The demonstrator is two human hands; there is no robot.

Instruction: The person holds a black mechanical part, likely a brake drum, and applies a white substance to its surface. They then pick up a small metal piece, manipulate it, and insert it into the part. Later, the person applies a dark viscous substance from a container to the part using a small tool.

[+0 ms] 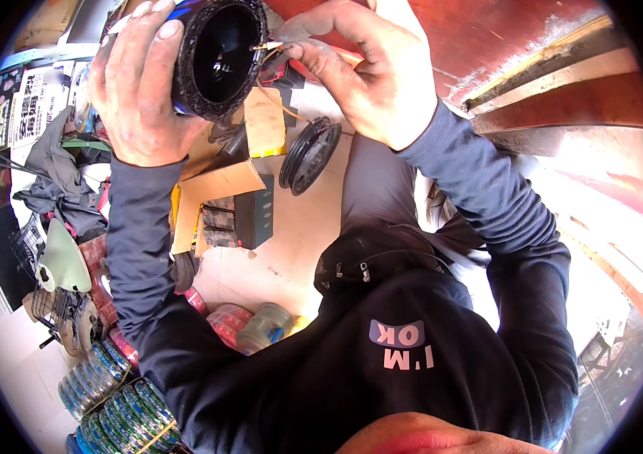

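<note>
My left hand (143,87) is closed round a hollow round housing (219,57), blue outside with a glossy black interior and a rough dark rim, held up at the top of the view with its opening facing right. My right hand (367,79) is closed in a pinch on a small pale, thin piece (272,45) at the housing's right rim, where a thin brownish wire (282,104) runs down toward a black grooved wheel or spool (309,155) below my hands. What exactly the pinched piece is, I cannot make out.
Open cardboard boxes (215,181) with dark packs lie below. Printed sheets (34,102), dark cloth (56,174), metal baskets and several coiled tubes (121,412) crowd the left. Red-brown boards (563,102) line the upper right. My legs (378,189) are below my right hand.
</note>
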